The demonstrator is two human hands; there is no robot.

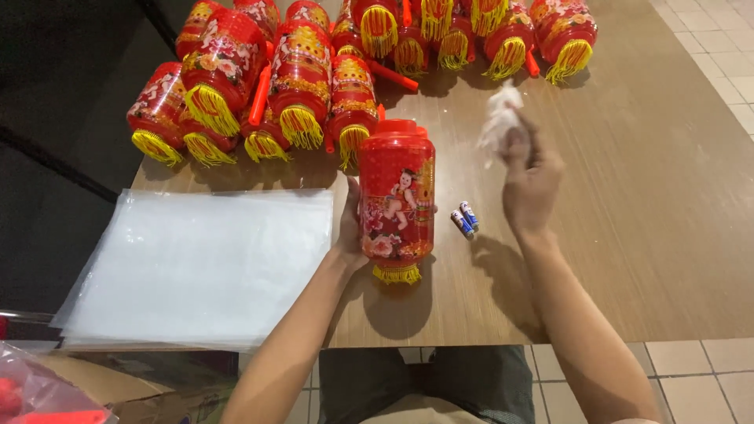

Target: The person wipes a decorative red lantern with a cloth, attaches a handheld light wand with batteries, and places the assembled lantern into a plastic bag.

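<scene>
Head view: your left hand (351, 228) clasps the red cylindrical plastic lantern (397, 200); your right hand (530, 177) pinches crumpled white tissue (500, 118). Tilting the lantern could roll two small batteries (463, 219) off the table (628, 235).

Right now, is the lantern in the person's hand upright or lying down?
Upright: the left hand holds the red lantern with its yellow fringe hanging at the bottom.

wooden table (628, 235) bears lanterns (298, 86), batteries (463, 218), plastic sheets (196, 267).
</scene>
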